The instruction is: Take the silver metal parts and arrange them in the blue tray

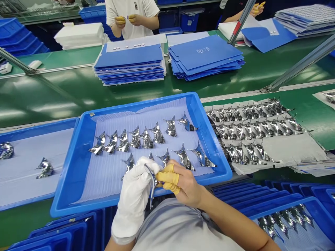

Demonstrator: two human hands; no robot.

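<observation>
My left hand (134, 195), in a white glove, pinches a curved, shiny chrome part (152, 190) above the front edge of a blue tray (69, 167). Yellow finger covers wrap several fingers of my right hand (180, 181), which is closed against the same part from the other side. What its fingertips hold there is partly hidden. Two uneven rows of similar chrome pieces (134, 137) lie on the white lining in the tray. The front row, with a chrome piece (183, 157) to the right, is partly covered by my hands.
More chrome parts stand in rows on a white sheet (293, 148) at the right. Another blue tray (21, 195) adjoins on the left. Stacked blue sheets (131, 57) lie across the green conveyor (52, 94). A co-worker (132, 17) sits opposite. Metal posts (300, 68) cross the bench.
</observation>
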